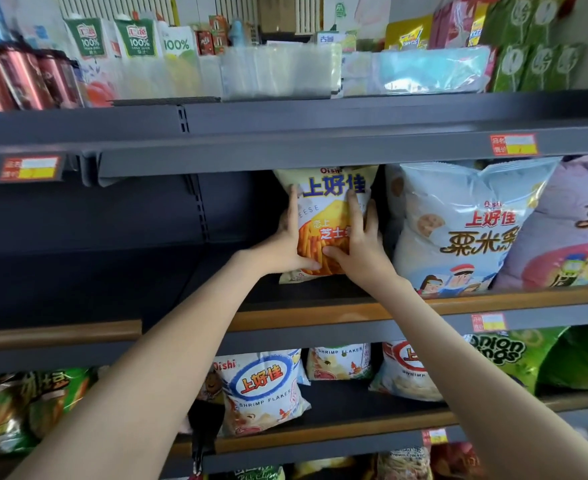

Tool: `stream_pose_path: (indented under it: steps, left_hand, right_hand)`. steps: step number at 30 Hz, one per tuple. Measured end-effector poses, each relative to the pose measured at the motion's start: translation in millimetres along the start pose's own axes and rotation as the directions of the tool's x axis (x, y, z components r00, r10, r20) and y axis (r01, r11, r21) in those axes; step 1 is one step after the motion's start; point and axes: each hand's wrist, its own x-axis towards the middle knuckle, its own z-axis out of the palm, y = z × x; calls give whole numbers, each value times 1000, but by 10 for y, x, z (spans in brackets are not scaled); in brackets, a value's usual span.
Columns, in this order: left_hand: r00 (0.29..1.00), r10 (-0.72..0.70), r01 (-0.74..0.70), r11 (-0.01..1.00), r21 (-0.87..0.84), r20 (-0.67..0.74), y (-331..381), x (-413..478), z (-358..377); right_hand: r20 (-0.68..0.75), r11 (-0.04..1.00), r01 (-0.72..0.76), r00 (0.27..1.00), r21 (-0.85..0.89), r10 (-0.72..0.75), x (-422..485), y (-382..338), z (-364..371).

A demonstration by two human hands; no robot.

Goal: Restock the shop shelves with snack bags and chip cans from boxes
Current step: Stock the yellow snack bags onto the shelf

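- Yellow and cream, the cheese-stick bag (330,206) stands upright in the head view, just to the left of the pale blue bag (458,230); a narrow dark gap seems to part them.
- Both bags rest on the same dark shelf (119,271), the one with the wooden front lip. The shelf deck further left of the pale blue bag shows no stock.
- The left hand (283,244) lies against the yellow bag's far side from the pale blue bag. Its fingers stretch straight up the bag's edge, and its thumb lies across the lower front.
- The right hand (361,247) lies on the side nearer the pale blue bag. Its fingers also point straight up, spread over the front and edge, with the thumb reaching in low.
- Neither hand curls around the bag; it is pressed between the two flat hands.
- The bag's long axis runs up and down, with its top close under the shelf above.
- Judging by this, the bag seems to be in its spot. Any squaring up likely means a small nudge toward or away from the pale blue bag, and the right hand is nearer to it.
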Motion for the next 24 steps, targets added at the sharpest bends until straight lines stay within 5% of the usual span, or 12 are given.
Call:
stream_pose_path:
  steps: [7, 11, 19, 24]
  left_hand:
    - [973, -147, 173, 975, 142, -176, 176, -148, 53]
    - [969, -124, 159, 975, 156, -216, 323, -519, 56]
    - [936, -97, 75, 994, -79, -337, 221, -1888, -46]
    - [872, -233, 96, 944, -317, -430, -249, -2946, 45]
  right_hand:
    - [-10, 974, -122, 992, -192, 122, -177, -142, -57]
    - [-63, 925, -130, 991, -357, 114, -455, -377, -82]
    - [-132, 994, 23, 990, -105, -37, -1487, -1062, 392]
    - [162, 998, 31, 986, 52, -39, -2136, -1347, 936]
